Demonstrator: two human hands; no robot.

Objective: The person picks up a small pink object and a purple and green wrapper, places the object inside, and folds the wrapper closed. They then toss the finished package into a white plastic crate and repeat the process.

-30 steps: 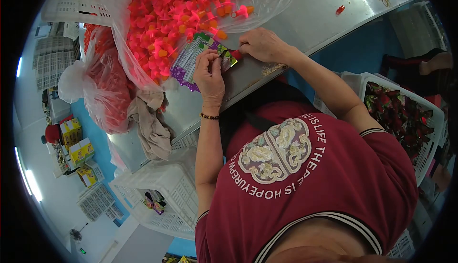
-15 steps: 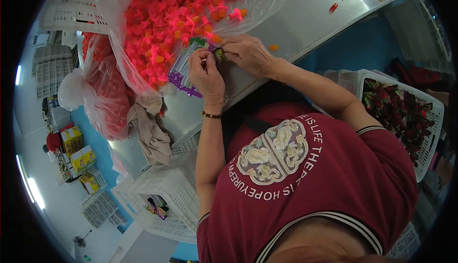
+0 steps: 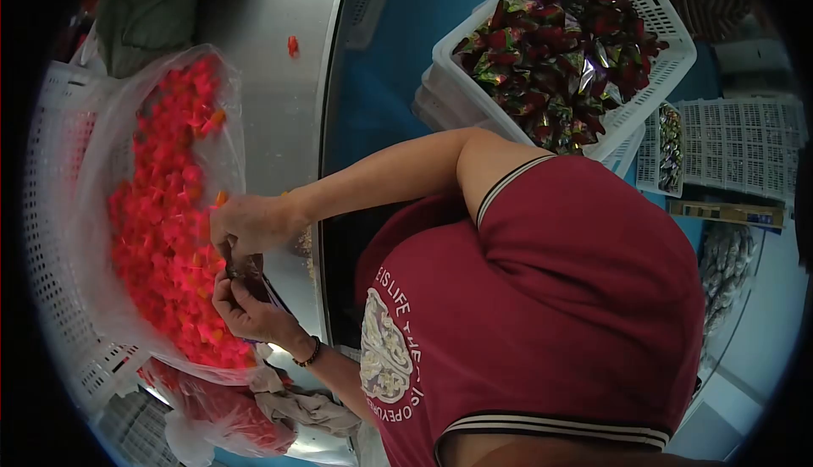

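My left hand [image 3: 254, 310], with a beaded bracelet at its wrist, pinches a small printed foil packet [image 3: 251, 270]. My right hand [image 3: 258, 223] is just above it, fingers closed at the packet's top edge. The packet looks dark and shiny here and is partly hidden by my fingers, so what is inside does not show. Both hands are over the metal table's edge, beside a heap of pink-red plastic pieces with orange tips [image 3: 174, 255] in a clear plastic bag [image 3: 227, 149].
A white basket [image 3: 656, 69] of dark red pieces in shiny wrappers stands beyond my right arm. On the metal table [image 3: 271, 111] lies one small red piece [image 3: 293, 46]. A beige cloth [image 3: 313, 412] and a red-filled bag [image 3: 229, 412] sit near my left arm.
The view has swung round, bringing the basket of wrapped pieces fully into sight. My hands stay together at the packet, whose printed side has turned mostly out of sight.
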